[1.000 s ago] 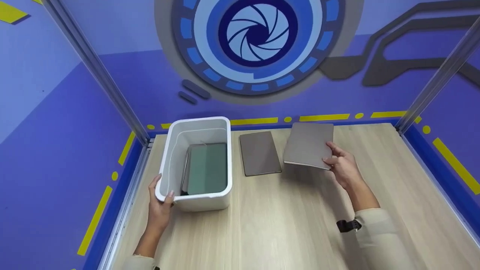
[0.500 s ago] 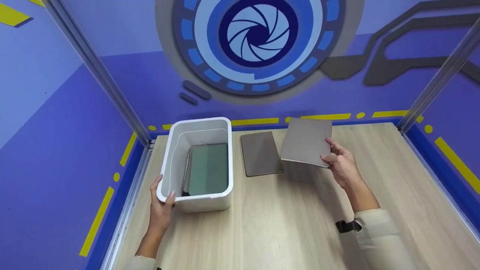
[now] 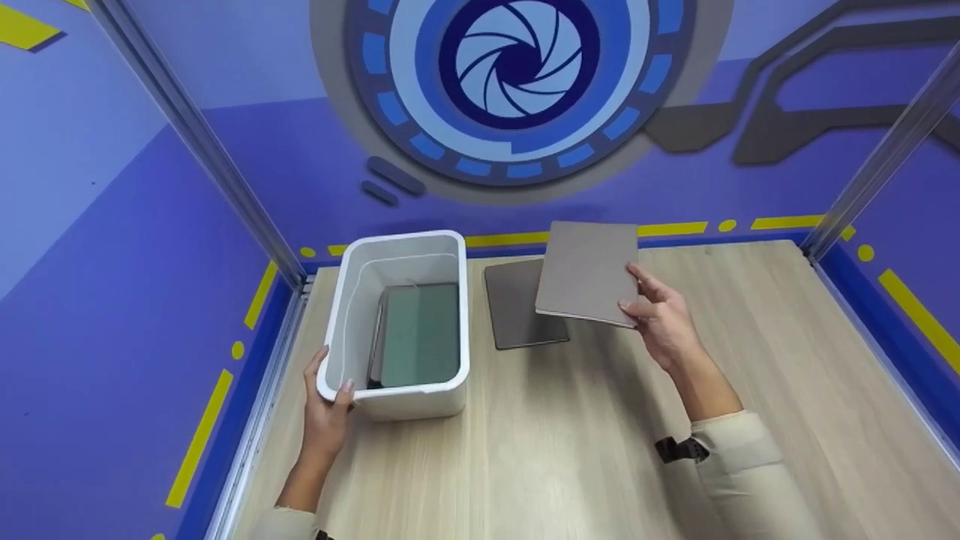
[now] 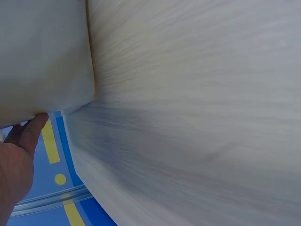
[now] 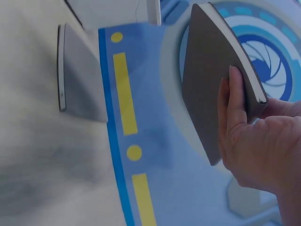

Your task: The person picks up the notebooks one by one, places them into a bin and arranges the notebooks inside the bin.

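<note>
My right hand [image 3: 664, 319] pinches a grey-brown notebook [image 3: 587, 271] by its right edge, thumb on top and fingers beneath. The notebook hangs above the table and covers part of a second grey-brown notebook [image 3: 517, 307] that lies flat. In the right wrist view the raised notebook [image 5: 207, 80] shows its pale page edges. At the left stands a white plastic bin [image 3: 420, 405]; my left hand [image 3: 328, 416] grips its near left corner, thumb over the rim. Inside the bin lies a green notebook [image 3: 421, 337] over darker items, mostly hidden.
The wooden table [image 3: 525, 450] ends at a blue and purple back wall [image 3: 270, 172] with yellow marks. Metal posts [image 3: 199, 157] rise at the back corners, and side walls flank the table.
The right hand has carried its notebook up and to the left, so it now overlaps the lying notebook in the head view. The left hand keeps its grip on the bin.
</note>
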A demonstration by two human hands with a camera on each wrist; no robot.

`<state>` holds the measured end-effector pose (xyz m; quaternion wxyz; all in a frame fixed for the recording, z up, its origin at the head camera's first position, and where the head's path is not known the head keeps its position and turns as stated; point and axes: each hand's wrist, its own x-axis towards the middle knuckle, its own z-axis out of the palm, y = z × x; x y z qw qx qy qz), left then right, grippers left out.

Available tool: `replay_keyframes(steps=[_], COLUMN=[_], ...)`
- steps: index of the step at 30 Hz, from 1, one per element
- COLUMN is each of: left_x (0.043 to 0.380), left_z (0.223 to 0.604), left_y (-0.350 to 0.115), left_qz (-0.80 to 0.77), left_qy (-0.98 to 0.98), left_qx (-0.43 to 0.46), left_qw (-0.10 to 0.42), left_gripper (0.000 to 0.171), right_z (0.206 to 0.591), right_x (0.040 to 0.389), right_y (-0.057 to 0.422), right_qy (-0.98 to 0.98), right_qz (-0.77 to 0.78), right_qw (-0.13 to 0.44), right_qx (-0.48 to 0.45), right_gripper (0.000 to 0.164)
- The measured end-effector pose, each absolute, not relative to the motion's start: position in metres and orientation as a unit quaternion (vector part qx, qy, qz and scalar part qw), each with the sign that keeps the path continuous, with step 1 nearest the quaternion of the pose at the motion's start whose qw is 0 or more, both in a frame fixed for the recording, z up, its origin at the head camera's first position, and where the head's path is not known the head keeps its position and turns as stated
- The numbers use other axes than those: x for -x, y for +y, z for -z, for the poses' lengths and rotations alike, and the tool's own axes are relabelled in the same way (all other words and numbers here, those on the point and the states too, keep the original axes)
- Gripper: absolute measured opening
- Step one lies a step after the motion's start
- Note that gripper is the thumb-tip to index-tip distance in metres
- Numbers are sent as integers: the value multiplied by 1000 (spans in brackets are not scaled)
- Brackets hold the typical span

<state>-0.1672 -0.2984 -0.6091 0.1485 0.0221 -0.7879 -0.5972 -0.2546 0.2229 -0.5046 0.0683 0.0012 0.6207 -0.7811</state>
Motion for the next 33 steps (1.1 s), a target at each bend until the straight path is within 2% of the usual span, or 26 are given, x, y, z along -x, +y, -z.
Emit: replay_keyframes(steps=[15,33], left_x=[167,169], left_z=[609,608], left_y=[-297,-299], left_qz=[597,608], left_qy=[-787,-780], left_qx=[-19,-24], left_qw=[153,149], left_gripper=[74,74], right_z=[497,493], right_x=[258,258], right_y=[171,137], right_qy=[594,592], right_qz=[801,800], right_qw=[71,92], right_qx=[12,38], right_gripper=[75,75])
